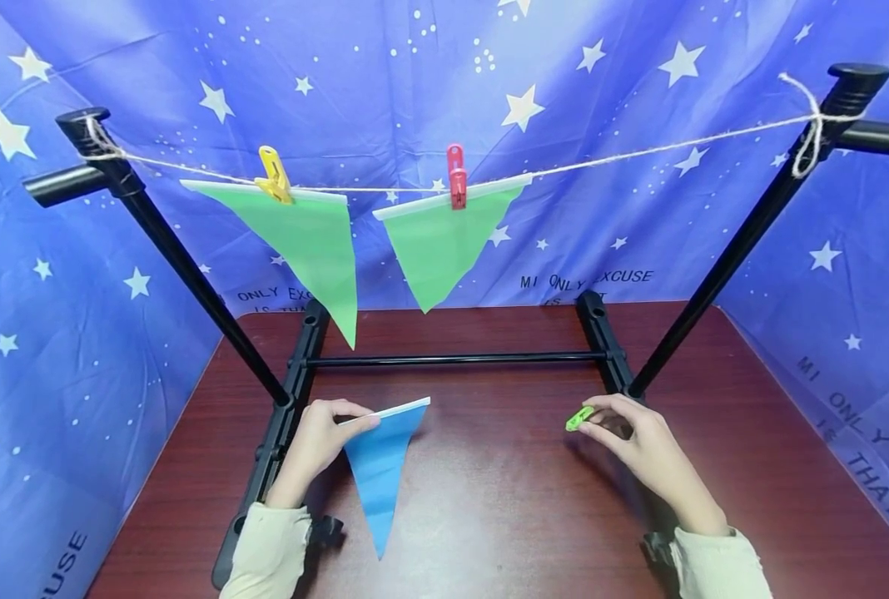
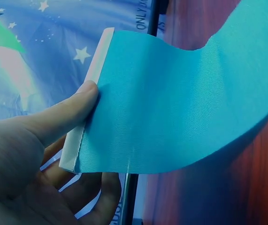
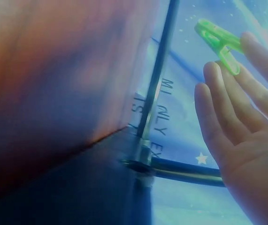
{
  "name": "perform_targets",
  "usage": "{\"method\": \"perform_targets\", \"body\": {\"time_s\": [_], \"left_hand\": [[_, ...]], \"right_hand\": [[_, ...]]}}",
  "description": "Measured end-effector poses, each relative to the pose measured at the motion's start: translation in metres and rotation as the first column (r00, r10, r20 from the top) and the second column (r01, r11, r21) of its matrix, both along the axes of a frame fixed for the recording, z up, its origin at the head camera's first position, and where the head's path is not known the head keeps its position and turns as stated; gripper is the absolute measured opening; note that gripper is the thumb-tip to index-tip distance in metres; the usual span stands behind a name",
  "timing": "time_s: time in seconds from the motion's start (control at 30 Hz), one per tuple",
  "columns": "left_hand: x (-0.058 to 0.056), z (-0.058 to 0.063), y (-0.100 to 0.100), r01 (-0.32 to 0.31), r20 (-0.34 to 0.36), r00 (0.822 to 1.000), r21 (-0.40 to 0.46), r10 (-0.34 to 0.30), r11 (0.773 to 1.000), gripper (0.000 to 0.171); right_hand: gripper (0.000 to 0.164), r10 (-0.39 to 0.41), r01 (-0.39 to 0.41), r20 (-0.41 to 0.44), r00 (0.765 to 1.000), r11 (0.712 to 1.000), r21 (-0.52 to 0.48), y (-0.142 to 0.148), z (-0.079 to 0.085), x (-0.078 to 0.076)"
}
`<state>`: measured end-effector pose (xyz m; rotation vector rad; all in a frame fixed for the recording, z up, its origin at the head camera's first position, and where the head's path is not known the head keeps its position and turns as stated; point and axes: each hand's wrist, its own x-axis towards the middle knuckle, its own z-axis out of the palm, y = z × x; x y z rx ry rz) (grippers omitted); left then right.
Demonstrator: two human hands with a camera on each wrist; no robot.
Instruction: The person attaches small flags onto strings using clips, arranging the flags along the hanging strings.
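My left hand (image 1: 323, 439) pinches the white top band of a blue triangular pennant (image 1: 381, 466) between thumb and fingers; its point hangs down over the table. In the left wrist view the pennant (image 2: 143, 103) curves away from the thumb. Over the right side of the table, my right hand (image 1: 643, 441) holds a green clothespin (image 1: 579, 418) by its end, between thumb and fingertips. A string (image 1: 639, 152) runs above both hands. Two green pennants hang there, the left one (image 1: 310, 241) under a yellow clothespin (image 1: 274, 175), the other (image 1: 444, 245) under a red clothespin (image 1: 456, 176).
Black posts stand at left (image 1: 197, 283) and right (image 1: 722, 258), with the string tied near their tops. A low crossbar (image 1: 459, 359) joins their feet across the brown table (image 1: 489, 516). A blue curtain with white stars (image 1: 392, 83) surrounds the back and sides.
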<state>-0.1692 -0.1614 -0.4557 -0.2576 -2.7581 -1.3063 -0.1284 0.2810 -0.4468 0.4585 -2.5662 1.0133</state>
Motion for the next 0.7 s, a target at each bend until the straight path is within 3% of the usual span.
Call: {"method": "perform_targets", "body": {"time_s": [0.4,0.7], "left_hand": [[-0.006,0.005,0.022,0.038,-0.01,0.999,0.031,-0.038,0.999,0.006],[-0.008,0.023,0.044,0.114,-0.019,0.993,0.051,-0.113,0.992,0.006]], "right_hand": [[0.036,-0.033,0.034,-0.062,0.998,0.999,0.021,0.009,0.023,-0.002],[0.033,-0.066,0.068,-0.06,0.996,0.997,0.039,0.01,0.033,-0.001]]}}
